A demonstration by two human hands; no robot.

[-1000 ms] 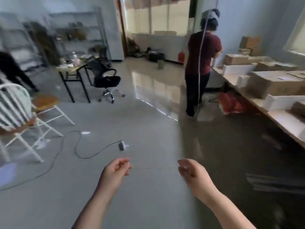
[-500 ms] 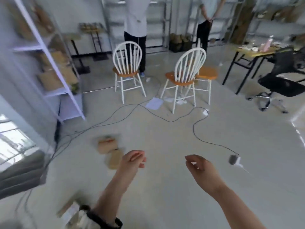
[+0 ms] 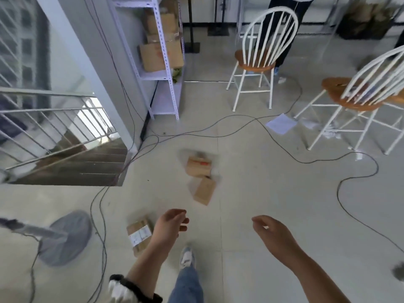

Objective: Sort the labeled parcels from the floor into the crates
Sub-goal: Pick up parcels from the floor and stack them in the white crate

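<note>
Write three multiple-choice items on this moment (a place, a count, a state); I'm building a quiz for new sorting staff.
1. Where is the white-labelled parcel? A) chair seat B) floor, beside the left hand C) shelf
2. How many parcels lie on the floor? A) one B) three C) five
3. What do the hands hold? A) nothing B) a parcel each C) a cable
Key: B: it shows just left of that hand. B: far parcel and middle parcel lie beyond it. A: right hand too is loosely curled, empty.

- Bare floor (image 3: 262,204) lies open ahead up to two parcels (image 3: 199,167).
- Cables (image 3: 240,118) loop across it left and right.
- Fan base (image 3: 65,239) stands at left; chairs (image 3: 255,62) beyond.
</note>
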